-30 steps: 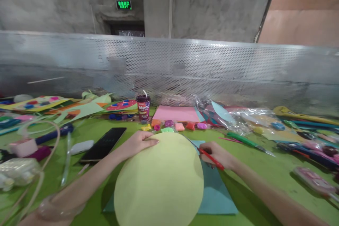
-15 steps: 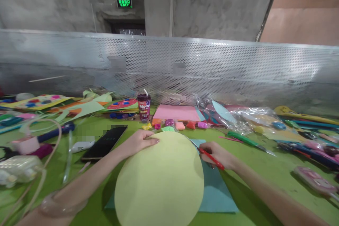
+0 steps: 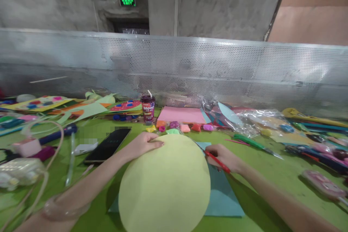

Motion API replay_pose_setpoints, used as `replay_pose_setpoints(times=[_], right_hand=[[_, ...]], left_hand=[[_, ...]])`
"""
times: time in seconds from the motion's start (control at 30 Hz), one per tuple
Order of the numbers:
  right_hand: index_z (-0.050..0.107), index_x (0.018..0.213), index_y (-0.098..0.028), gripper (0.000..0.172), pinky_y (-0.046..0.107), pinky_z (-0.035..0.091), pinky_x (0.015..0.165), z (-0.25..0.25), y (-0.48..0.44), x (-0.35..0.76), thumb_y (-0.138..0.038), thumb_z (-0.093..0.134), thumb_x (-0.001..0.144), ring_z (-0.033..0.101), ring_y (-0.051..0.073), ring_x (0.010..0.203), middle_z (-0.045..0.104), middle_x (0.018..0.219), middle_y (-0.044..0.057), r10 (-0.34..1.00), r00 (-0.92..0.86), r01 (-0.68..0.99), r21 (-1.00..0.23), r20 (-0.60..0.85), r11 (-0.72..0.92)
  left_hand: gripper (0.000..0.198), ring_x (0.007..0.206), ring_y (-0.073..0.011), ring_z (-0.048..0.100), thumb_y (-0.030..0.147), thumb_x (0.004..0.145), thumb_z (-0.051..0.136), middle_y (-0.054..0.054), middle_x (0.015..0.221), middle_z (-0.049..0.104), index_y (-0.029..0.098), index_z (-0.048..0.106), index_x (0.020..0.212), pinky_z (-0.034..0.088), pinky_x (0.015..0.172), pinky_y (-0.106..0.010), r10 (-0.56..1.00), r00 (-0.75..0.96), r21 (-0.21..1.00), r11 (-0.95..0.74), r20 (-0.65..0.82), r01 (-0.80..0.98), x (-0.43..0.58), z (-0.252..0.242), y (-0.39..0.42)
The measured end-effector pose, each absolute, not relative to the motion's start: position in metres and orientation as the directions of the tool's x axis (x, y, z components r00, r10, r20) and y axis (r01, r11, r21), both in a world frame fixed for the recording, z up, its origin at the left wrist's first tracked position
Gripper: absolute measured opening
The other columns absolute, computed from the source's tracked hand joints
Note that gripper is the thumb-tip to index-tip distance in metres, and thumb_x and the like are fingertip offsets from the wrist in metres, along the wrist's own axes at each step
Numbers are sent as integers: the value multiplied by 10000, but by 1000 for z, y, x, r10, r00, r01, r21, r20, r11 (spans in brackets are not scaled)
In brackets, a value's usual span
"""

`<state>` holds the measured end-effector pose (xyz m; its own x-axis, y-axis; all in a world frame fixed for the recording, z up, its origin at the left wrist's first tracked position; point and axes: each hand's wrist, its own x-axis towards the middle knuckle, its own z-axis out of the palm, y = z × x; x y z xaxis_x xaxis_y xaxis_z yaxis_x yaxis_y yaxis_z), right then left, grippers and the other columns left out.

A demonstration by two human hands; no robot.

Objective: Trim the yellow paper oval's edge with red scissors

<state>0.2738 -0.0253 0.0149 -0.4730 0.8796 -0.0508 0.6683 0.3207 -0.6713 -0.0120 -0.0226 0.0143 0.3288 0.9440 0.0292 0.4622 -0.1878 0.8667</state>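
Observation:
A round sheet of pale yellow paper is tilted up in front of me. My left hand pinches its upper left edge, thumb in front and fingers partly behind. In my right hand is a pair of scissors with red handles, fingers closed around them. Their blades point up and left along the yellow paper's right edge; part of them is hidden by it. Beneath lies a blue-green sheet, largely covered by the yellow one.
A dark phone lies left of my left hand. Behind the paper stand a purple drink cup with a straw and several small coloured clay packets. A green-handled cutter lies right, with a perforated metal screen behind the table.
Very little differs. The yellow paper has shifted slightly to the right at its right edge, and both hands keep their hold.

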Motion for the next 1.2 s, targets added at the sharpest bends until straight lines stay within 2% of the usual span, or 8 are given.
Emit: replay_pose_setpoints(times=[0.23,0.47,0.67,1.0,1.2], right_hand=[[376,530,-164,96,184,252,403,14,-23,278,-180,383,625,367,63,420,353,463,-54,869,-494,685,-621,-12,381],[374,536,-160,101,173,224,393,10,-22,280,-185,374,634,346,58,437,311,485,-49,866,-500,699,-597,-15,394],[359,522,-159,101,179,214,406,12,-21,281,-189,375,618,332,66,467,303,496,-45,861,-508,708,-574,-11,411],[352,499,-159,118,192,189,416,13,-23,281,-192,384,607,302,67,470,291,488,-44,867,-497,732,-531,11,426],[363,493,-160,161,190,219,418,14,-21,283,-225,425,627,318,68,464,315,481,-43,878,-478,735,-535,26,415]], left_hand=[[332,447,-96,363,467,668,536,58,497,368,176,446,534,240,440,-215,935,342,830,-264,95,491,-14,11,-21],[329,434,-88,325,456,662,533,58,487,328,175,447,514,215,434,-220,933,340,812,-287,118,507,-14,12,-21],[322,453,-101,365,470,667,525,47,503,388,170,499,551,239,445,-217,933,344,800,-285,105,528,-16,13,-20],[320,441,-97,323,449,679,518,50,489,348,175,459,525,202,439,-218,926,359,777,-308,114,548,-16,13,-20],[310,426,-102,347,459,664,526,47,480,386,179,501,534,225,439,-220,928,355,782,-304,113,544,-16,15,-21]])
